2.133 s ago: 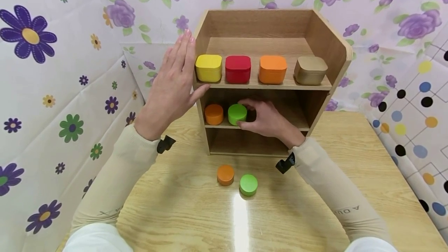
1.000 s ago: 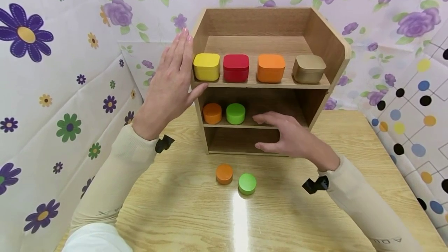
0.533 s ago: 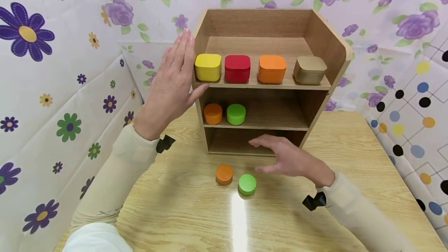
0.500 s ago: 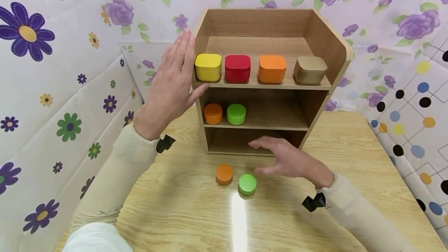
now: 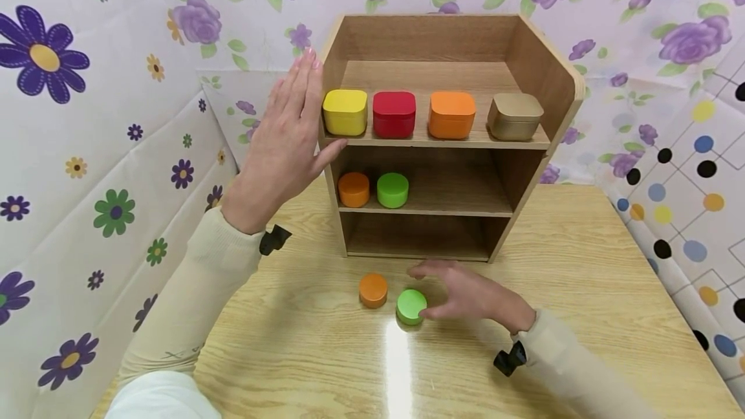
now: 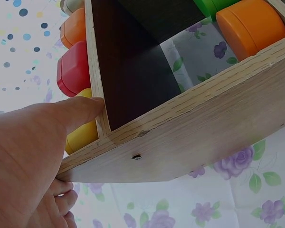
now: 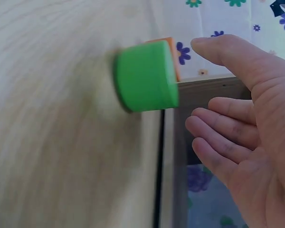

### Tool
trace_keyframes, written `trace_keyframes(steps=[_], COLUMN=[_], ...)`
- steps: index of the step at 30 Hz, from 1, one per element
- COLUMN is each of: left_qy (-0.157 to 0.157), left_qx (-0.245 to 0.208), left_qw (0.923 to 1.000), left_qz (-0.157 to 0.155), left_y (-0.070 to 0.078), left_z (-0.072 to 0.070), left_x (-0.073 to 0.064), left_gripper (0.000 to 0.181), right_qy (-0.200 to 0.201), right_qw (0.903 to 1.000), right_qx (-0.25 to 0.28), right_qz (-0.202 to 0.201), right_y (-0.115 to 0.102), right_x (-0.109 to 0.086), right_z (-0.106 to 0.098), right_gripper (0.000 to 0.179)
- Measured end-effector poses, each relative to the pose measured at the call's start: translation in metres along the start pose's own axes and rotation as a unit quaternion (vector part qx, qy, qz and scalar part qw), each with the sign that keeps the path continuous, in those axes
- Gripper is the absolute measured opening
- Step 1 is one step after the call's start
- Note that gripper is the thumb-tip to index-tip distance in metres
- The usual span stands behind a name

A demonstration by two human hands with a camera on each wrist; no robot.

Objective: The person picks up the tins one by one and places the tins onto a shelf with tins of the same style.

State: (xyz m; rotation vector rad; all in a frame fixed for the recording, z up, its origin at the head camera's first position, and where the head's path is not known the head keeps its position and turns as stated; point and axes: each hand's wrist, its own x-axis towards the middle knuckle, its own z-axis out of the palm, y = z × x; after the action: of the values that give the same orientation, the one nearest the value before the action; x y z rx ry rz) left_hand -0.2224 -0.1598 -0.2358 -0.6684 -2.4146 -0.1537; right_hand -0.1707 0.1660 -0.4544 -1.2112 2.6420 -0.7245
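Note:
My left hand (image 5: 282, 134) rests against the left side of a small wooden shelf unit (image 5: 427, 209), fingers straight and together. In the left wrist view its thumb touches the front edge of the shelf board, close to the yellow box (image 6: 83, 137). My right hand (image 5: 471, 293) is spread just right of a round green container (image 5: 411, 307) on the table, thumb overlapping its edge in the head view. The right wrist view shows parted fingers holding nothing, with the green container (image 7: 147, 76) in front of them. A round orange container (image 5: 373, 290) stands to its left on the table.
Along the top shelf stand the yellow box (image 5: 346, 112), a red box (image 5: 394, 114), an orange box (image 5: 452, 115) and a tan box (image 5: 515, 117). The middle shelf bears another round orange container (image 5: 354, 189) and another green one (image 5: 392, 190). Flowered cloth (image 5: 244, 18) hangs behind.
My right hand has let go of the green container on the middle shelf, drawn back, and come down to the green container on the table. The left hand stays put.

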Motion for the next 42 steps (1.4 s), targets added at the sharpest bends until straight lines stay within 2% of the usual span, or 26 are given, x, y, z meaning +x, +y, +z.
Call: trace_keyframes(steps=[9,19,33,42], left_qy=[-0.004,0.004,0.003,0.001], left_qx=[0.004,-0.003,-0.004,0.002], left_qw=[1.0,1.0,1.0,1.0], left_qz=[-0.004,-0.002,0.0,0.002], left_y=[0.0,0.0,-0.001,0.0], left_z=[0.0,0.0,0.0,0.0], left_x=[-0.001,-0.001,-0.002,-0.001], left_gripper=[0.107,0.106,0.107,0.107], right_qy=[0.021,0.015,0.013,-0.004], right_qw=[0.9993,0.998,0.9969,0.9955], right_qx=[0.025,0.062,0.078,0.091], right_qz=[-0.017,0.003,-0.003,-0.026], right_y=[0.01,0.014,0.019,0.016], right_x=[-0.003,-0.004,0.0,0.002], right_z=[0.024,0.035,0.039,0.028], right_gripper=[0.071,0.068,0.056,0.051])
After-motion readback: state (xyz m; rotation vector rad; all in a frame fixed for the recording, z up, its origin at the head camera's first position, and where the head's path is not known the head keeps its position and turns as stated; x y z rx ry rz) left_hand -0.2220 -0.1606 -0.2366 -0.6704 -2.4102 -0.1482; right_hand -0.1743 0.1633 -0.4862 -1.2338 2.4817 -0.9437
